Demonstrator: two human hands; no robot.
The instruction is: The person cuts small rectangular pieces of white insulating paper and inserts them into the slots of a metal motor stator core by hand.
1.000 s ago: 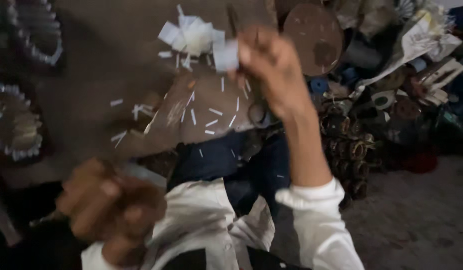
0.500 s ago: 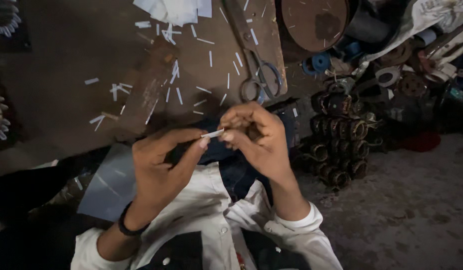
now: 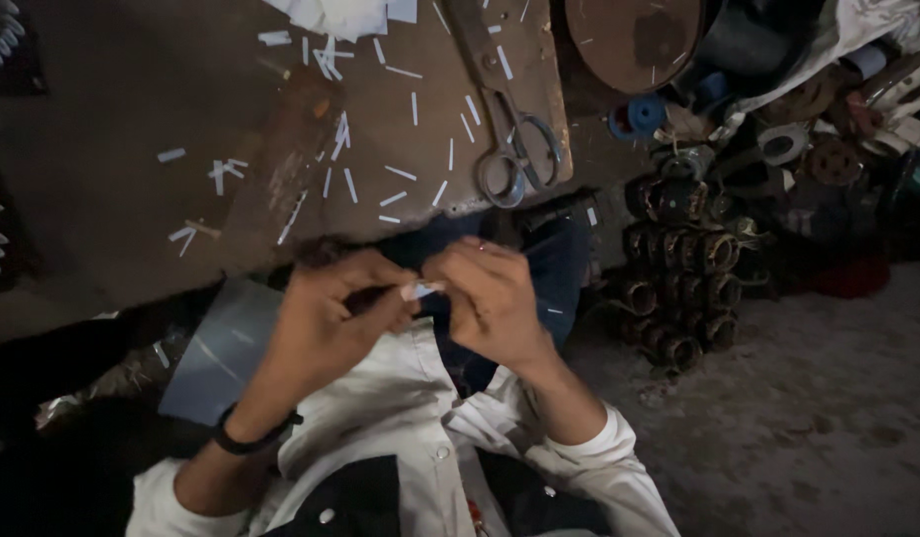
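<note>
Small white paper strip (image 3: 421, 289), held low over the lap, just below the near edge of the brown work board (image 3: 132, 149). Both hands meet on it. Left hand (image 3: 326, 323): fingertips pinched on the strip's left end, thumb tucked against it; dark band on the wrist. Right hand (image 3: 490, 298): fingers curled in, pinching the strip's right end; knuckles face the camera, so the exact contact is partly hidden.

Under the hands: white shirt sleeves and blue trousers. A grey-blue sheet (image 3: 221, 348) lies beside the left forearm.

On the board above the hands: many loose white strips (image 3: 395, 174) scattered across the surface, lying at all angles. Metal scissors (image 3: 514, 149) rest near the board's right edge, handles toward the person, blades pointing away. A heap of white paper pieces (image 3: 340, 15) at the far edge.

Right of the board: round rusty disc (image 3: 634, 40), blue spool (image 3: 644, 114), stacked dark rings (image 3: 683, 268) on the grey floor, cluttered tape rolls and scrap beyond.
</note>
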